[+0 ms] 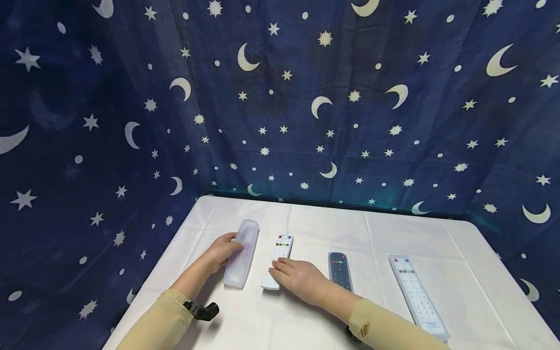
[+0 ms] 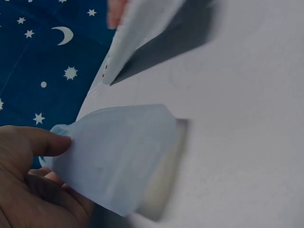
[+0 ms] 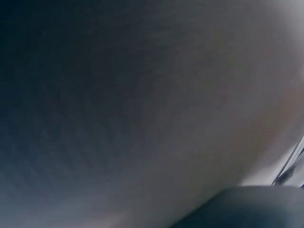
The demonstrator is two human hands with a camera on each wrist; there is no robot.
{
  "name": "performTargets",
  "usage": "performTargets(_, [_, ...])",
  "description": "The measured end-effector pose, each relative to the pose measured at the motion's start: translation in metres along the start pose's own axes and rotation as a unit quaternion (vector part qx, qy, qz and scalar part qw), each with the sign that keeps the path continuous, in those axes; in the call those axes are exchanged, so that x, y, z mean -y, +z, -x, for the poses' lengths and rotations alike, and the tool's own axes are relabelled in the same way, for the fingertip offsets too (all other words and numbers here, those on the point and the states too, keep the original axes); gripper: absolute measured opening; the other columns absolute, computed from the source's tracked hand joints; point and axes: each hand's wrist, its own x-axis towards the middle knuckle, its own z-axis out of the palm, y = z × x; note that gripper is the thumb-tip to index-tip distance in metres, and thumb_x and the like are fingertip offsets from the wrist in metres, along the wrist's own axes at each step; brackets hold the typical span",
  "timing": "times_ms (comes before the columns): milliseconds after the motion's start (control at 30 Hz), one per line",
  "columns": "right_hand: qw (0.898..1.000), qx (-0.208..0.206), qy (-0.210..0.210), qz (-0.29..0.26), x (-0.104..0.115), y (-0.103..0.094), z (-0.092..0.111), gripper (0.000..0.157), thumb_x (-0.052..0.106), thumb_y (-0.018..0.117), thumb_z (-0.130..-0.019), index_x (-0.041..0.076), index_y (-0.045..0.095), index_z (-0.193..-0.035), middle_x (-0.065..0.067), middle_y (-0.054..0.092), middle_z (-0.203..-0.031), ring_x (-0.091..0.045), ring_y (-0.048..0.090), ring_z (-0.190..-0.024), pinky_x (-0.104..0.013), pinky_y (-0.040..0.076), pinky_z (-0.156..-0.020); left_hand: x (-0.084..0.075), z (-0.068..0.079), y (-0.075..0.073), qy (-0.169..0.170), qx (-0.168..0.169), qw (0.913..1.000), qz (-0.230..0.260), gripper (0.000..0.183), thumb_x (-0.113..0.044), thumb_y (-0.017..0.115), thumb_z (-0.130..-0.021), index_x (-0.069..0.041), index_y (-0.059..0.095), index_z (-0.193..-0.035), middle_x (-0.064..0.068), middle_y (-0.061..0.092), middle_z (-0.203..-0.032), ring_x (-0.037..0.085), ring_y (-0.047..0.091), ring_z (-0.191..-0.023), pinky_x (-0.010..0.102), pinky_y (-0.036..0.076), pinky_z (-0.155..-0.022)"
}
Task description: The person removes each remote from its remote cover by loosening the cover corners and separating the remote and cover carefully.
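My left hand (image 1: pixel 224 250) pinches a translucent silicone remote cover (image 1: pixel 243 262) by its left side. In the left wrist view the thumb lies on the edge of the cover (image 2: pixel 114 152), with fingers curled underneath. To its right, my right hand (image 1: pixel 302 279) grips a white remote control (image 1: pixel 282 248) around its lower half, the fingers crossing over its face. The coloured buttons at its far end show. In the left wrist view this remote (image 2: pixel 142 33) stands tilted above the white tabletop, casting a shadow. The right wrist view is mostly dark and blurred.
A dark remote in a clear cover (image 1: pixel 340 270) lies just beyond my right forearm, partly hidden by it. Farther right lies a long white remote in a cover (image 1: pixel 417 296). A white cloth covers the table (image 1: pixel 306 218); a dark blue star-patterned curtain (image 1: pixel 297 97) hangs behind and at the left.
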Motion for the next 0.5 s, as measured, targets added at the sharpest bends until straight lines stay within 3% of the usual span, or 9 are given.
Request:
performTargets(133, [0.998,0.042,-0.025,0.025,0.0038,0.0028,-0.0006,0.029,0.012,0.067,-0.091,0.011,0.068,-0.12,-0.003,0.07,-0.12,-0.019,0.066,-0.114,-0.026,0.054,-0.094,-0.0018,-0.0021,0.0007,0.0,-0.003,0.9991,-0.043,0.061,-0.004,0.066,-0.09,0.006,0.046,-0.146,0.025,0.059,-0.129,0.031,0.065,-0.1,0.045,0.059,-0.076])
performTargets(300, [0.995,0.094,-0.007,0.024,0.0065,0.0008,-0.003,0.025,0.014,0.072,-0.092,0.013,0.064,-0.117,-0.001,0.067,-0.118,-0.017,0.064,-0.114,-0.026,0.054,-0.093,-0.0034,-0.0001,0.003,0.023,-0.023,0.9903,-0.135,0.06,-0.003,0.07,-0.09,0.009,0.047,-0.144,0.024,0.062,-0.124,0.03,0.066,-0.101,0.044,0.059,-0.08])
performTargets(400, [0.993,0.116,0.006,0.021,0.0067,0.0,-0.0036,0.022,0.015,0.07,-0.094,0.014,0.062,-0.115,0.001,0.066,-0.116,-0.016,0.063,-0.112,-0.026,0.055,-0.091,-0.0044,0.0005,0.0037,0.041,-0.037,0.9785,-0.199,0.061,-0.005,0.07,-0.09,0.01,0.046,-0.144,0.024,0.063,-0.118,0.031,0.066,-0.098,0.044,0.059,-0.078])
performTargets(500, [0.991,0.128,0.012,0.02,0.0069,-0.0002,-0.0044,0.022,0.015,0.072,-0.094,0.015,0.061,-0.113,0.002,0.064,-0.114,-0.015,0.062,-0.111,-0.025,0.055,-0.088,-0.0043,0.0004,0.0036,0.06,-0.052,0.9611,-0.265,0.062,-0.008,0.07,-0.089,0.01,0.046,-0.143,0.024,0.064,-0.116,0.033,0.067,-0.096,0.047,0.059,-0.076])
